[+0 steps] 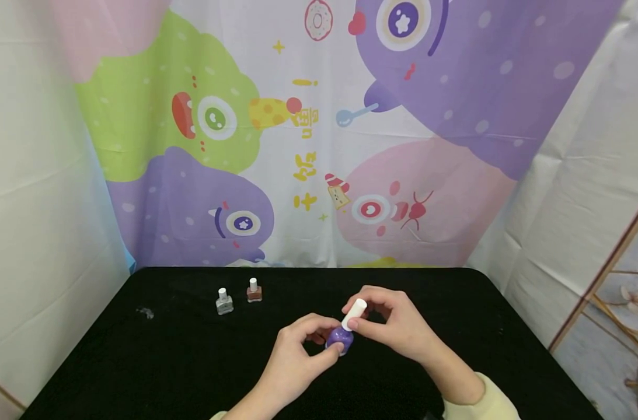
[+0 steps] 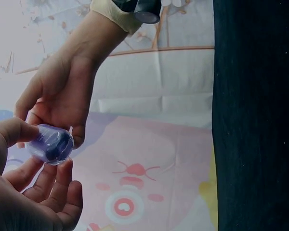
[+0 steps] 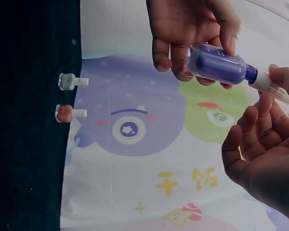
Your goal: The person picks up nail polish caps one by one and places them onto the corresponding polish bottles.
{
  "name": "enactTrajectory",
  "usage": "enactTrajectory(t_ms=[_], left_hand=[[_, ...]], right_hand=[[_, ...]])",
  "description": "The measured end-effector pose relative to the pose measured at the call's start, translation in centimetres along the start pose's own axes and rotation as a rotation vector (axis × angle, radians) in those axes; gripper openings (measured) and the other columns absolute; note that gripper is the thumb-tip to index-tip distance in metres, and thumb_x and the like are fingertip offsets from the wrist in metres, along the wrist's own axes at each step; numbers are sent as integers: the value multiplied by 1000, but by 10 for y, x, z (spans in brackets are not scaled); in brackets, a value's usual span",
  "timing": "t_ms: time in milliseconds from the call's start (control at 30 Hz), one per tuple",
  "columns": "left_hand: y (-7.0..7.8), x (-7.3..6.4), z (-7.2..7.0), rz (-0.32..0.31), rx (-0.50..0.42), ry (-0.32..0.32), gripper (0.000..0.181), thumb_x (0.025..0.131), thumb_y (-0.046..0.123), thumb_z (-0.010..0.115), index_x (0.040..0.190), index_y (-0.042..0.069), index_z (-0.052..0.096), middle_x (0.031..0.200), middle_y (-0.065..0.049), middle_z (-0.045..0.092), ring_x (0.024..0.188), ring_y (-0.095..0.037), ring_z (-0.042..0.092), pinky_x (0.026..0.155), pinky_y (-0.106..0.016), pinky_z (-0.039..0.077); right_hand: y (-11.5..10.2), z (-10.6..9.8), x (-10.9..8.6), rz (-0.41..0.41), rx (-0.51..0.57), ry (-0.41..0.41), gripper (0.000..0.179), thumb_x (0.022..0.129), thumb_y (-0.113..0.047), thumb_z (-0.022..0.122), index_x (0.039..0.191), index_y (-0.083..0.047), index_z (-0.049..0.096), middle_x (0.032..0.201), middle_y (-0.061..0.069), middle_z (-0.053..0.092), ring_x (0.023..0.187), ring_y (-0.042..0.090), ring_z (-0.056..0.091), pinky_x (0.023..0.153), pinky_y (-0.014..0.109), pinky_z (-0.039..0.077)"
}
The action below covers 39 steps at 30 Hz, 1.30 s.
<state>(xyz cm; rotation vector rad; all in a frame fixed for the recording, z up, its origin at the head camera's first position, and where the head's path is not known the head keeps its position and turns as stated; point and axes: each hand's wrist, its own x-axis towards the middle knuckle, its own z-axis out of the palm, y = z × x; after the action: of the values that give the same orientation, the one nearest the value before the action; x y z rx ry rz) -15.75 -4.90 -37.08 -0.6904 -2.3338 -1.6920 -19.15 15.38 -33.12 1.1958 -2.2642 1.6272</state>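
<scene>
A purple nail polish bottle (image 1: 340, 338) is tilted above the black table, its body pinched between the thumb and fingers of my left hand (image 1: 300, 350). My right hand (image 1: 394, 321) pinches the long white cap (image 1: 354, 315) at the bottle's top. In the right wrist view, a purple-stained neck (image 3: 251, 73) shows between the bottle's glass body and the cap; whether the cap still touches the neck I cannot tell. The left wrist view shows the bottle's rounded base (image 2: 58, 147), with the cap hidden behind it and the fingers.
Two more nail polish bottles stand upright at the back left of the black table (image 1: 192, 361): a silver-grey one (image 1: 224, 304) and a reddish-brown one (image 1: 254, 293), both white-capped. A small clear scrap (image 1: 146, 313) lies farther left. A printed curtain (image 1: 308, 233) hangs behind the table's far edge.
</scene>
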Motion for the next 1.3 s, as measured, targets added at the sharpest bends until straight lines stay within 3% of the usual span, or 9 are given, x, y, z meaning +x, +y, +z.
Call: enactTrajectory(t_ms=[433,567,667,967,1300], left_hand=[[-1,2,1,-19,-36,-7,21,81,19,73,101,20,67,94,7,65,84,-9,60,78,-27,52],[-2,2,1,-28,-63,-10,21,81,19,72,102,20,67,95,7,66,85,-10,60,78,-26,52],[-2,2,2,-35,-72,-11,22,81,19,72,102,20,67,96,7,66,86,-10,60,79,-26,51],[-2,3,3,-35,-81,-1,23,81,17,73,102,21,67,95,8,66,85,-10,60,78,-27,52],[0,4,4,-53,-110,-2,23,80,17,73,102,21,67,94,7,66,85,-10,61,79,-32,53]], right_hand=[[7,6,0,-23,75,41,14,85,0,65,97,-7,67,98,9,65,90,17,61,75,31,53],[7,10,0,6,99,54,13,86,-1,65,98,-7,67,96,9,67,90,18,62,77,31,52],[7,11,0,38,99,62,13,86,-4,66,97,-9,68,95,6,68,88,18,61,75,31,52],[10,12,0,-6,84,60,9,85,-3,66,90,-11,65,91,4,67,79,13,57,68,29,50],[9,14,1,42,77,84,9,83,-5,68,89,-11,64,87,3,66,76,13,57,67,29,50]])
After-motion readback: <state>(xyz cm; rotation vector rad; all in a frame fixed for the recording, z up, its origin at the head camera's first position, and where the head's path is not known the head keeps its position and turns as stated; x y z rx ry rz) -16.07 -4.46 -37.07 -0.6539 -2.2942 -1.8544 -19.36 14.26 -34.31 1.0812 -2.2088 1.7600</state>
